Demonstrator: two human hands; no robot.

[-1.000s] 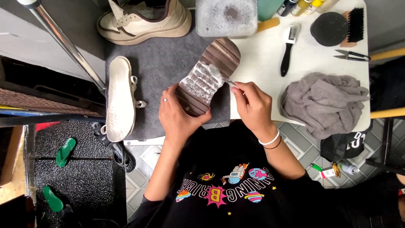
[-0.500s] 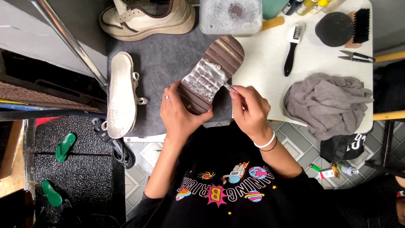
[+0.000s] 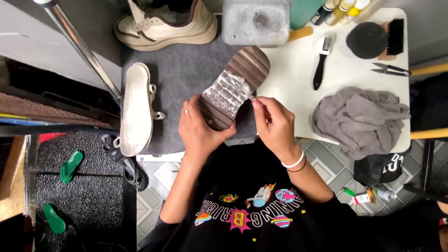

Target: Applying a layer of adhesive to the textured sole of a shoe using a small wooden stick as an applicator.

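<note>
The brown shoe [image 3: 233,88] lies sole up, its long axis slanting up and away to the right between both hands: the left hand [image 3: 199,127] clasps its near end, while the right hand [image 3: 275,123], fingers pinched on something small, touches its right edge.

White bench [image 3: 298,70] with a grey mat [image 3: 182,74] over its left part. Grey diamond-tiled floor [image 3: 336,161] below. Black rubber mat [image 3: 88,196] at left, slanted metal pole [image 3: 79,46], yellow wooden bars [image 3: 429,134] at right. Even indoor light.
</note>
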